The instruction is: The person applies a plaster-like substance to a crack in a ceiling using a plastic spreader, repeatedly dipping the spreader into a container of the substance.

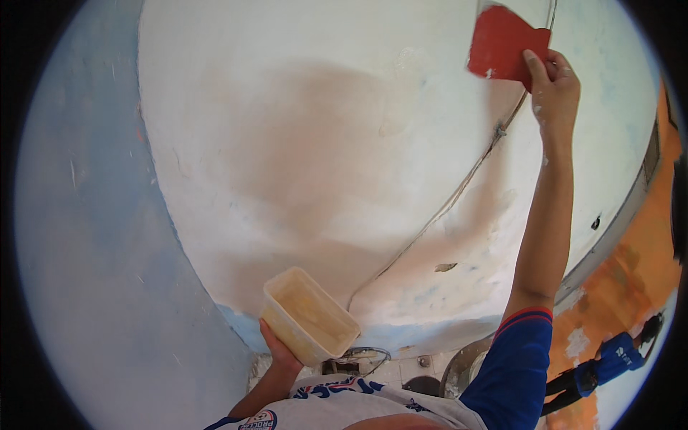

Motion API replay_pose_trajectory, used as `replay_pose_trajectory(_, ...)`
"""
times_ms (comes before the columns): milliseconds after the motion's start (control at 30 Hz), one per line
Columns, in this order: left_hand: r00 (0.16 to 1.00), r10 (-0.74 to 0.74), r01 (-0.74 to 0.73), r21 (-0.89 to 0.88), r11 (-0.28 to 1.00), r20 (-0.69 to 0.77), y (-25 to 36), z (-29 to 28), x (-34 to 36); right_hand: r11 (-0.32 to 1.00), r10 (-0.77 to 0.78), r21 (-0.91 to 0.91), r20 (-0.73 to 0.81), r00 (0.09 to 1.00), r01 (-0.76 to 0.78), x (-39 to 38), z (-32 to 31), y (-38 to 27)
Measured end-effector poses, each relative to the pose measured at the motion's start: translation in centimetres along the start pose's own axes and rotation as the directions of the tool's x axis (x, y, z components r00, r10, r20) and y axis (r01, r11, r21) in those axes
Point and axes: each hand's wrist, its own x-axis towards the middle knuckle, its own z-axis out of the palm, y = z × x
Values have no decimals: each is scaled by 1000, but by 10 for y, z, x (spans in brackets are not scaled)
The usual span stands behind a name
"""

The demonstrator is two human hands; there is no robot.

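My right hand [557, 93] is raised at the upper right, its thumb and fingers closed on a red putty spreader [502, 49]. The spreader is against or very near the whitish wall [251, 136]; which of the two I cannot tell. Pale smears mark this hand and forearm. Low in front of me, my left hand [279, 350] grips a pale yellowish rectangular plastic tub [312, 315] from its left side, fingers mostly hidden behind it. The tub is tilted, and its inside shows a pale coating.
A cable [455, 197] runs diagonally down the wall, past a small hole [446, 267]. A bluish wall [93, 236] meets it at left. Below, a bucket [462, 369] and coiled cable [373, 351] lie near the floor. Another person [609, 362] in blue stands at lower right.
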Motion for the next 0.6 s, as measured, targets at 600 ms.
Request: replay_pose_trajectory(600, 983, -183, 183, 16, 983, 21, 85, -51, -31, 972, 110, 207, 6, 994, -109, -41, -8, -17)
